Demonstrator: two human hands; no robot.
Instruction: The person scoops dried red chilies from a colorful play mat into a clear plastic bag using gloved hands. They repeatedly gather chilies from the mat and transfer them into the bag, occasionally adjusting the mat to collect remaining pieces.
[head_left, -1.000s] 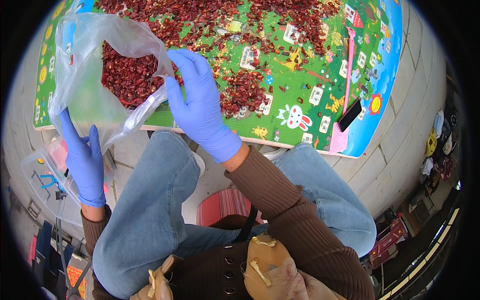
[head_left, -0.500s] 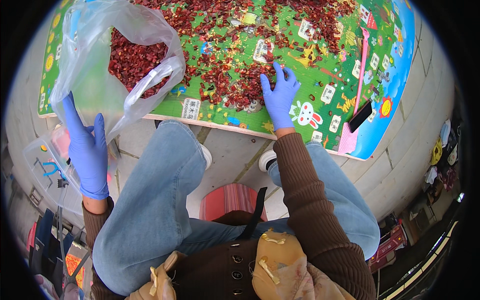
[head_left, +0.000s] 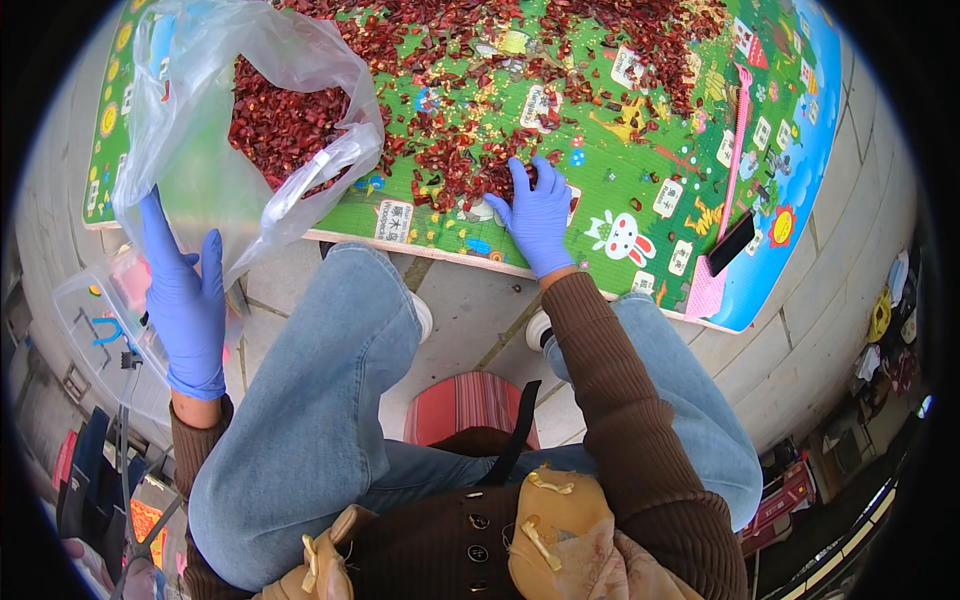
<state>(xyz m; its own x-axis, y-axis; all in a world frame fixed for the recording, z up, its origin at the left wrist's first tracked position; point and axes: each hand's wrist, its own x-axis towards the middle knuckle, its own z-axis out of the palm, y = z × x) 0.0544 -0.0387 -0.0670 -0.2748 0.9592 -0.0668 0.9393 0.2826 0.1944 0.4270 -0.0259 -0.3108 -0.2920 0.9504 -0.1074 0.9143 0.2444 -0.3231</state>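
My right hand (head_left: pixel 540 220), in a blue glove, rests at the near edge of scattered dried red chili pieces (head_left: pixel 460 170). Its fingers are spread and slightly bent, the fingertips touching the pieces. A clear plastic bag (head_left: pixel 190 150) lies at the left with its mouth wide and a heap of chili pieces (head_left: pixel 285 120) in it. Against the bag's near edge is my left hand (head_left: pixel 190 310), also gloved, fingers stretched upward and thumb apart. Its fingertips touch the plastic, partly overlapped by it. Pale seeds are strewn among the pieces.
The green picture-printed board (head_left: pixel 390 222) carries more chili pieces toward its far side. On its right lie a pink fly swatter (head_left: pixel 735 170) and a black phone-like slab (head_left: pixel 731 244). A clear plastic box (head_left: pixel 90 320) stands at lower left; a red striped stool (head_left: pixel 470 405) is between my legs.
My right hand has shifted slightly left and nearer, its fingers bending more over the chili pieces. The left hand stays at the bag. The whole view has shifted slightly.
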